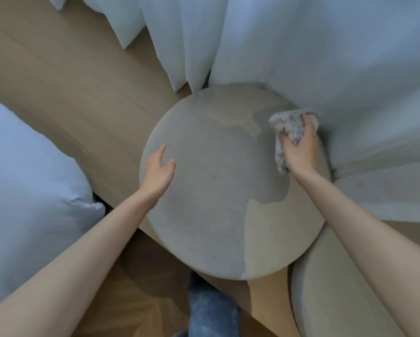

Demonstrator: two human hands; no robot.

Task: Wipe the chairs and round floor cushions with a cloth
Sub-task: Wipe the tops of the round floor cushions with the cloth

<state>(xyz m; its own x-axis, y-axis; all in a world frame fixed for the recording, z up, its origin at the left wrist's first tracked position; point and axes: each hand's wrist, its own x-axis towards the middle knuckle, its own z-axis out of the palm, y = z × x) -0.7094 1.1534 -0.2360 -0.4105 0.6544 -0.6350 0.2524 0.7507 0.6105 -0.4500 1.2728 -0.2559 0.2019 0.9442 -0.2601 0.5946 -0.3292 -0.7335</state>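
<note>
Grey cloth (292, 132) gripped by right hand (301, 152) on cushion (216, 190).

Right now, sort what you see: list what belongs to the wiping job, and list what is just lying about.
For the job:
- cloth, gripped by the right hand
- round cushion, under the cloth
- left hand, open at its left side
- second cushion, lower right, partly seen

Just lying about:
- curtains
- bedding, white, at left
- floor

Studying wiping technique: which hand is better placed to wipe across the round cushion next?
Right. The right hand grips the cloth at the round cushion's edge; the left hand is open, empty.
</note>
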